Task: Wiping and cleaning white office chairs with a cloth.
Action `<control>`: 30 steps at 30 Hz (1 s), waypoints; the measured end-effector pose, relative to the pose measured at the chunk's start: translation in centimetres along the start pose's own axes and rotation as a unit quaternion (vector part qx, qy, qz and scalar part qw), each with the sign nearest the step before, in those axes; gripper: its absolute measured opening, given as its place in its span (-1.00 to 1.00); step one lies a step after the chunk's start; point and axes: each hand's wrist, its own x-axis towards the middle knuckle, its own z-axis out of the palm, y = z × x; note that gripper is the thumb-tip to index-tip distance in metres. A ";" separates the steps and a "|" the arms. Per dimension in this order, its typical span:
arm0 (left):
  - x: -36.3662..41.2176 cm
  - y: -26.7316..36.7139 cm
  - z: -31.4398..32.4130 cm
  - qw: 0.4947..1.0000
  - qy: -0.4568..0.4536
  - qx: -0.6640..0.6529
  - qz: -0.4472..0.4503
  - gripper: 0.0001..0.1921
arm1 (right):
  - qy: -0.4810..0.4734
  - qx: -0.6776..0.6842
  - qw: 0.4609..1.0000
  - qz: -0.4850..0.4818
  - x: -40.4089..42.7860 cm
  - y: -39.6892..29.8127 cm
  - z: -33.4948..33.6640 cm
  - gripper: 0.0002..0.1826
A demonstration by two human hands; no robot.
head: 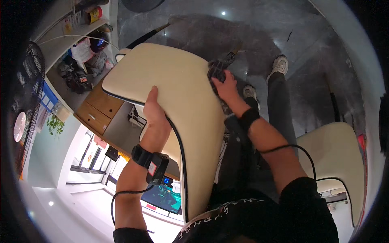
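Note:
A cream upholstered chair (185,88) with dark piping is tilted in front of me, one black leg with a brass-coloured tip pointing up and right. My left hand (156,117) grips the chair's edge along the piping, thumb lying on the cream surface. On the chair's other side, my right hand (226,88) holds a dark, patterned, crumpled cloth (217,71) against the edge near a leg. Its fingers are partly hidden by the cloth. A black device is strapped to my left wrist, with a cable running from it.
A second cream chair (331,145) stands at the lower right. Shelves (91,29) with bags and a tin are at upper left, above a wooden drawer cabinet (100,106). A monitor (164,197) glows at the bottom. My shoes rest on the grey floor (310,70).

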 end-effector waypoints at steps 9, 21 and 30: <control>1.1 -0.6 -0.5 1.000 0.011 -0.005 0.000 -0.62 | -0.007 0.076 0.990 0.115 2.3 3.2 -0.4 -0.33; 1.3 -0.6 -0.6 0.999 0.023 -0.001 0.027 -0.60 | -0.032 0.021 0.997 0.071 2.8 1.0 -2.1 -0.37; 1.1 -0.4 -1.1 0.999 0.020 -0.013 0.025 -0.61 | -0.088 0.025 0.993 0.070 1.4 0.9 -1.7 -0.34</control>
